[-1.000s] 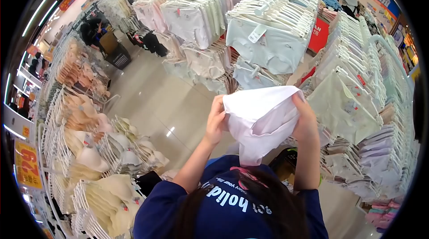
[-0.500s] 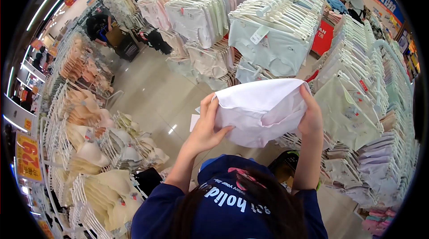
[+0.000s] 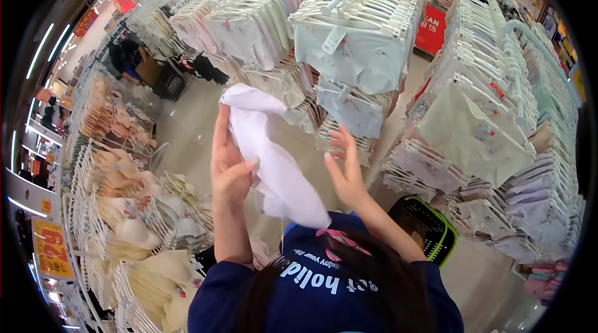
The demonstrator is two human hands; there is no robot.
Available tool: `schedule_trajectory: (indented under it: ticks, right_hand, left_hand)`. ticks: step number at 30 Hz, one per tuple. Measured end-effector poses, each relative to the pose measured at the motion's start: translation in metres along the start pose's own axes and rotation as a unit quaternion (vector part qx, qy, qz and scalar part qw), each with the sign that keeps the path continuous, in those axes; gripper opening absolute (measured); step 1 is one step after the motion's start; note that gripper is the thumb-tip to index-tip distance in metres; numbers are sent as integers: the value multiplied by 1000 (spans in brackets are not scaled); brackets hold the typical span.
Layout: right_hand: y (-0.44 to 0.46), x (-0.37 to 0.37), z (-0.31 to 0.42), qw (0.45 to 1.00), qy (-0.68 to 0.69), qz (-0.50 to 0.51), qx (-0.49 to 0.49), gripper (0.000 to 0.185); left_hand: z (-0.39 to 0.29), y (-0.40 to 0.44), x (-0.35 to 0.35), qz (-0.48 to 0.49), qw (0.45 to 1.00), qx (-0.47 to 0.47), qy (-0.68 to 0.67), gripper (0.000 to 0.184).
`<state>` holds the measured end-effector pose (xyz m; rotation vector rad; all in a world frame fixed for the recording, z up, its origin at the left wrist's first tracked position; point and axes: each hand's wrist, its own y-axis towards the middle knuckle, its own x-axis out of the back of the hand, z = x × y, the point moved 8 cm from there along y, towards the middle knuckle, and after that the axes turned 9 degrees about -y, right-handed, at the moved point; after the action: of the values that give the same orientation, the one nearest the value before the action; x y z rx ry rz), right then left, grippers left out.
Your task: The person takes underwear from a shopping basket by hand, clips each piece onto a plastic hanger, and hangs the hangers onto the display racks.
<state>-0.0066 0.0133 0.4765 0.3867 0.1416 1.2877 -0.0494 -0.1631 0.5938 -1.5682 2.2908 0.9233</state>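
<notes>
Shop aisle, pale tiled floor (image 3: pixel 190 118), hung garments (image 3: pixel 349 53) both sides. With left hand (image 3: pixel 229 171) raised on upright forearm, fingers up and partly curled, grips pale lilac cloth (image 3: pixel 274 159) by upper part, slanting down toward navy shirt (image 3: pixel 367 295). With right hand (image 3: pixel 346 171) half open, fingers loosely spread, holds nothing; near cloth, apart, on inward-slanting forearm. Basket (image 3: pixel 443 233) beyond right forearm.

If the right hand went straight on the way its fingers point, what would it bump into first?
Probably the light blue underwear hanging in the lower row ahead of the right hand, though depth between them is hard to judge from this one view.
</notes>
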Motion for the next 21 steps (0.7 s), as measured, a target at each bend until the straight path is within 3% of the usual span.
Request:
schedule_trajectory:
  ticks: [5,11,15,18,21]
  right_hand:
    - [-28,-3,61,969,-106,94,201,74]
    - [-20,4,43,972,-179,54,145,92]
    - [-20,12,52,942,-202,152,220,77]
    - [-12,36,50,959,-183,86,201,70]
    - [-1,55,55,993,-82,18,79,67]
  left_hand:
    - [-13,-5,-16,-32,999,-2,23,103]
    - [-21,-15,-39,-4,998,32,60,100]
    - [-15,-20,-34,43,994,-4,101,89]
    - [-5,-24,-38,78,988,-9,130,74]
    - [11,-33,-33,99,981,15,163,68]
